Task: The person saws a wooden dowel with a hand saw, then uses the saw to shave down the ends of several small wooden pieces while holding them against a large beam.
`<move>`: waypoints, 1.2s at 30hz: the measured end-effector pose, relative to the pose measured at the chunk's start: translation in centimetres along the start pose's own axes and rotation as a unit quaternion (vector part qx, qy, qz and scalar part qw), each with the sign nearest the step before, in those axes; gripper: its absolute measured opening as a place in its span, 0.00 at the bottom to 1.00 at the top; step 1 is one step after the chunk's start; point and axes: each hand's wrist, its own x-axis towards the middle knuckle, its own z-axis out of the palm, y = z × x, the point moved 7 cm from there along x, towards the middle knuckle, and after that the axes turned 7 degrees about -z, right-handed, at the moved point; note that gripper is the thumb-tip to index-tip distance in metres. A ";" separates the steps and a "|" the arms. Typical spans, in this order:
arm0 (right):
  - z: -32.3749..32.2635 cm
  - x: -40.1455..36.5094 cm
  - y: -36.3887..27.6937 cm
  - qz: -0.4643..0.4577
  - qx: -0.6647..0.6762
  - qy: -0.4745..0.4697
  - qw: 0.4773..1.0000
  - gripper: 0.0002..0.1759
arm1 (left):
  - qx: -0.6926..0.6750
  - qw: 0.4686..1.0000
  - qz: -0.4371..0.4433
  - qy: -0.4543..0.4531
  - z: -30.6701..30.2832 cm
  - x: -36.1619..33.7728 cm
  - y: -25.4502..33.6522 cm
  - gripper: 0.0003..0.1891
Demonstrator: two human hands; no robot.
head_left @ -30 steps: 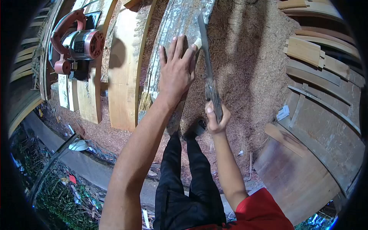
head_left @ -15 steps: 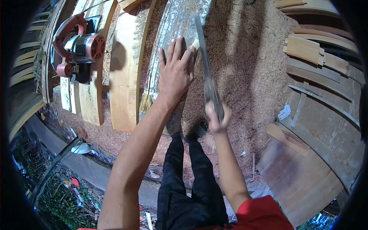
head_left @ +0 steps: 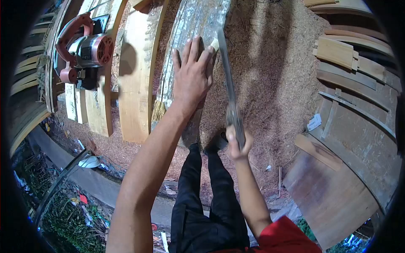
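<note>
My left hand (head_left: 192, 78) lies with fingers stretched over a piece of wood, pressing it onto a weathered, paint-stained plank (head_left: 179, 46). Its pale cut end (head_left: 214, 44) shows beyond my thumb; most of the piece is hidden under the palm. My right hand (head_left: 239, 142) is closed round the handle of a handsaw (head_left: 228, 69), seen almost edge-on and slightly blurred. The narrow blade points away from me, its far part right at the pale end of the wood, along the plank's right edge.
A red and silver power saw (head_left: 86, 48) rests on boards at the left, beside a broad pale board (head_left: 137, 97). Sawdust (head_left: 270, 84) covers the ground. Curved wooden parts (head_left: 337, 52) and panels (head_left: 333, 198) are stacked at the right. My feet stand below the plank.
My right hand has drawn the handsaw back toward my body, so its tip is lower in view. My left hand stays in place on the wood.
</note>
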 end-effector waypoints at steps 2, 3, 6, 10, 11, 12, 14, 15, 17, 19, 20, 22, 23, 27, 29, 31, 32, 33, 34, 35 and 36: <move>0.3 1.0 -1.1 0.009 -0.009 -0.020 1.000 0.09 | 0.002 1.000 0.000 0.009 -0.3 0.0 0.1 0.17; 0.7 2.2 -0.5 0.037 -0.009 -0.013 0.999 0.09 | -0.021 1.000 -0.008 0.013 -0.1 0.0 -0.1 0.17; 1.8 4.7 1.7 0.065 -0.014 -0.008 0.998 0.09 | -0.049 0.998 -0.034 0.010 -0.1 0.8 -1.0 0.18; 0.5 0.6 -0.9 0.038 0.001 0.026 0.999 0.10 | -0.033 0.999 -0.028 0.013 -0.5 0.7 -0.5 0.17; 0.4 2.0 -1.2 0.080 -0.003 -0.017 0.997 0.10 | -0.031 0.999 -0.028 0.014 -0.4 0.7 -0.6 0.17; 0.6 4.3 -1.2 0.065 -0.033 -0.039 0.997 0.09 | -0.030 0.999 -0.027 0.014 -0.1 0.6 -0.7 0.17; 1.3 7.5 -0.2 0.062 -0.052 -0.074 0.994 0.10 | -0.037 0.999 -0.034 0.013 -0.1 0.6 -0.9 0.17; 1.0 7.2 -0.5 0.065 -0.063 -0.080 0.993 0.10 | -0.036 0.999 -0.035 0.011 -0.1 0.6 -0.8 0.17; 0.3 5.4 -1.5 0.067 -0.084 -0.095 0.990 0.09 | -0.033 0.999 -0.040 0.012 -0.4 0.7 -0.7 0.17; -0.1 2.5 -1.1 0.027 -0.031 -0.027 0.999 0.08 | -0.037 0.999 -0.036 0.014 -0.4 1.0 -0.8 0.17; -0.4 2.7 -0.3 0.016 -0.044 -0.035 0.998 0.08 | -0.037 0.999 -0.036 0.013 -0.2 0.9 -0.8 0.17; 1.1 5.9 -1.1 0.029 -0.051 -0.045 0.997 0.09 | -0.044 0.999 -0.026 0.020 0.1 0.6 -0.7 0.17; 1.9 7.7 -0.7 0.043 -0.044 -0.055 0.997 0.10 | -0.045 0.998 -0.025 0.030 -0.1 0.6 -1.1 0.17; 2.3 8.5 -0.9 0.039 -0.081 -0.083 0.992 0.14 | -0.049 0.997 -0.044 0.033 -0.3 0.4 -1.2 0.18; 2.1 8.5 -0.8 0.032 -0.075 -0.098 0.992 0.15 | -0.053 0.994 -0.083 0.049 -0.4 0.3 -2.0 0.18; 2.4 8.5 0.4 0.040 -0.050 -0.100 0.993 0.15 | -0.051 0.987 -0.135 0.064 -0.4 0.5 -2.7 0.19; 2.2 8.3 0.7 0.045 -0.038 -0.090 0.994 0.15 | -0.050 0.987 -0.138 0.066 -0.3 0.6 -2.7 0.20; 2.5 8.3 0.5 0.051 -0.026 -0.079 0.995 0.15 | -0.038 0.989 -0.130 0.059 -0.4 0.8 -2.4 0.21; 2.6 8.3 0.3 0.059 -0.015 -0.069 0.996 0.15 | -0.026 0.991 -0.124 0.052 -0.3 0.9 -2.1 0.21; 2.4 8.1 0.6 0.055 -0.030 -0.069 0.996 0.15 | -0.013 0.992 -0.119 0.044 -0.3 0.9 -1.8 0.22; 2.2 7.9 1.0 0.052 -0.043 -0.071 0.995 0.15 | 0.008 0.994 -0.104 0.036 -0.1 1.1 -1.7 0.24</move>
